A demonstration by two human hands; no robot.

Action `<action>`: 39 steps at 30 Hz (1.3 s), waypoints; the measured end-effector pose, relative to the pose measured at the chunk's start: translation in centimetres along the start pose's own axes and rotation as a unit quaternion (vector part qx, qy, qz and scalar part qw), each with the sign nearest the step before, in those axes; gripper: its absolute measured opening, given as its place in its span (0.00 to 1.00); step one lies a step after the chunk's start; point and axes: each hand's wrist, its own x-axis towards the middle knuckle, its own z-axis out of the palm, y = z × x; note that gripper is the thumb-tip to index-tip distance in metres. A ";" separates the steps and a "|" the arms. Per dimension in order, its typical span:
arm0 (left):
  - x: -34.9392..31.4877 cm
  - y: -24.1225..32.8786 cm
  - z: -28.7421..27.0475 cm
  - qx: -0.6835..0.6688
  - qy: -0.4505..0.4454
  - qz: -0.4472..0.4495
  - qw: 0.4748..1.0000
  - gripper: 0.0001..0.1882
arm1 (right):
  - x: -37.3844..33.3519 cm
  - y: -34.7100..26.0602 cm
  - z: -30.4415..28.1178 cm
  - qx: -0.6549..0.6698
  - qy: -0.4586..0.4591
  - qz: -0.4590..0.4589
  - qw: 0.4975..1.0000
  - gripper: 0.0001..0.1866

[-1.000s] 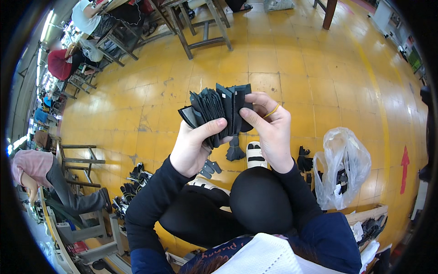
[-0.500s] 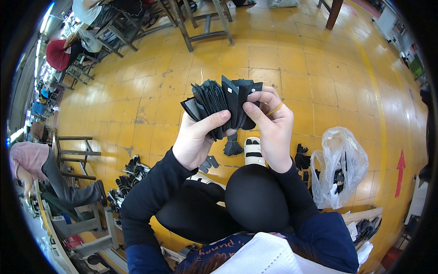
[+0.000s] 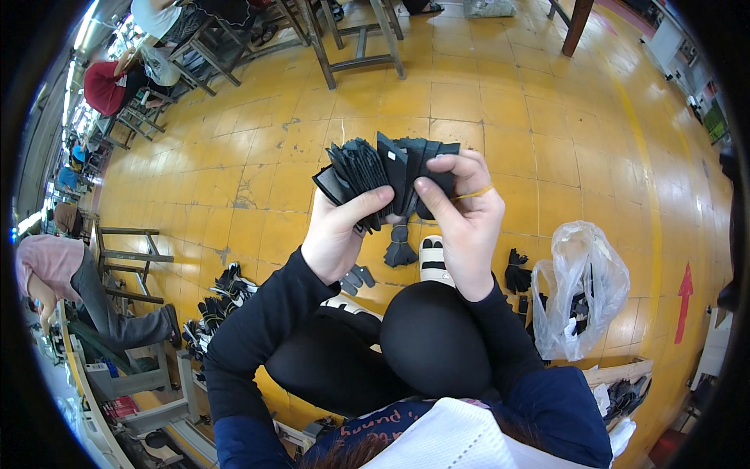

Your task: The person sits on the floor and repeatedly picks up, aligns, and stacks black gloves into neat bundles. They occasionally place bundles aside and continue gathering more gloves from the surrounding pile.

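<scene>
Above my knees, my left hand (image 3: 337, 234) is closed around a thick stack of black fabric pieces (image 3: 361, 173), its thumb pressed across the front. The stack's right part is fanned out, and a small white mark shows on one piece. My right hand (image 3: 473, 223) pinches the outermost fanned pieces between thumb and fingers. A yellow rubber band (image 3: 477, 191) loops around fingers of that hand. On the floor beyond my knees lie a tied dark bundle (image 3: 400, 248) and some loose grey pieces (image 3: 357, 279).
A clear plastic bag (image 3: 582, 289) with dark pieces stands at right, beside another dark bundle (image 3: 516, 272). Piled bundles (image 3: 226, 297) lie at left. Wooden stools (image 3: 363, 47) stand ahead. A person in pink (image 3: 51, 266) bends over at far left.
My right hand has shifted slightly right, and the pieces at the stack's right end are spread wider. My left hand keeps its hold, almost in the same place.
</scene>
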 end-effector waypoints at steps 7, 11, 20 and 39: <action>0.6 -0.2 0.3 0.061 0.074 0.039 0.995 0.06 | -0.2 -0.5 0.7 0.161 0.063 0.005 0.985 0.16; 0.6 -0.3 -0.1 0.076 0.054 0.031 0.995 0.07 | 0.1 0.3 0.6 0.105 0.011 -0.004 0.994 0.06; 0.2 -0.3 0.0 0.095 0.025 0.005 0.995 0.09 | 0.0 0.9 0.9 0.039 0.022 0.019 0.999 0.13; -0.3 0.1 -0.4 0.073 -0.022 0.007 0.997 0.14 | -0.1 0.0 0.5 0.014 -0.025 0.092 0.995 0.09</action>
